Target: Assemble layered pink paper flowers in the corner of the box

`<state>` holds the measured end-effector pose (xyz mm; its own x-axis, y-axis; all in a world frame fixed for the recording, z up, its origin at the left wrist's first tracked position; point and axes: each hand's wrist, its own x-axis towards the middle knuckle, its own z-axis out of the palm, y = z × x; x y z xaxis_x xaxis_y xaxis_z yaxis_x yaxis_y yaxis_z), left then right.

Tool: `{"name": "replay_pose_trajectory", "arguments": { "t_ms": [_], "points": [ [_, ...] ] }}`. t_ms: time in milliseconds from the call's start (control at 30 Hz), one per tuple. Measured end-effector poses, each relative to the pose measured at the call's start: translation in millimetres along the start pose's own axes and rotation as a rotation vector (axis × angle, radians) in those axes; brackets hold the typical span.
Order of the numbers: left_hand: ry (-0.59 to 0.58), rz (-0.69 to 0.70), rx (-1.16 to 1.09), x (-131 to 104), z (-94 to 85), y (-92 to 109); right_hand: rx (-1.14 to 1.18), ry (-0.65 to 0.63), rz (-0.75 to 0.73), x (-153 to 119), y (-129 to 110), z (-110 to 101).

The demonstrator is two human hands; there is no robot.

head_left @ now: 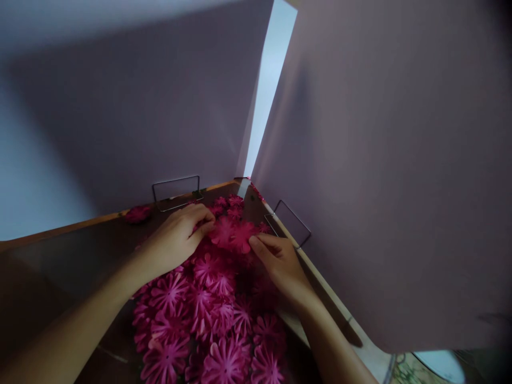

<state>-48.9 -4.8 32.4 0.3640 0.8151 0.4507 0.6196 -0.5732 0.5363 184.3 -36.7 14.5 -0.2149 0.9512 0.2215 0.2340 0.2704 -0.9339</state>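
Two flat pink petal pieces are held side by side above a heap of pink paper-like flowers on a dark tabletop. My left hand pinches the left piece at its edge, fingers closed. My right hand grips the edge of the right piece between thumb and fingers. Whether the two pieces are joined or only overlap cannot be made out. The heap of flowers spreads below and between my forearms, and smaller flowers lie just beyond my hands.
Tall pale panels stand behind and to the right, with a bright gap between them. Wire brackets rest at the table's edges. A small pink pile lies at the back left. A round white object shows lower right.
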Motion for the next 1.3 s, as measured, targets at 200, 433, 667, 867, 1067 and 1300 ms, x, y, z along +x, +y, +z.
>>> {"name": "replay_pose_trajectory", "arguments": {
  "t_ms": [200,433,667,867,1067,1300],
  "points": [
    [0.026,-0.048,-0.002,1.0,-11.2,-9.3,0.038,0.185,0.023,3.6,-2.9,-7.3],
    [-0.262,0.004,-0.041,-3.7,-17.6,-4.1,0.181,0.237,0.067,6.1,-2.0,-9.2],
    [-0.058,0.015,0.045,-2.2,-9.1,6.6,0.096,0.143,0.039,5.1,4.1,0.5],
    [-0.017,0.186,-0.085,-11.3,10.9,26.8,0.071,0.078,0.023,-0.1,3.6,12.4],
    [-0.123,0.111,-0.217,-14.1,19.6,35.2,0.141,0.016,0.009,-3.0,-0.1,15.2],
    [-0.189,0.06,-0.297,-13.1,18.9,34.0,0.15,-0.006,-0.013,-1.0,0.5,12.1]
  ]
}}
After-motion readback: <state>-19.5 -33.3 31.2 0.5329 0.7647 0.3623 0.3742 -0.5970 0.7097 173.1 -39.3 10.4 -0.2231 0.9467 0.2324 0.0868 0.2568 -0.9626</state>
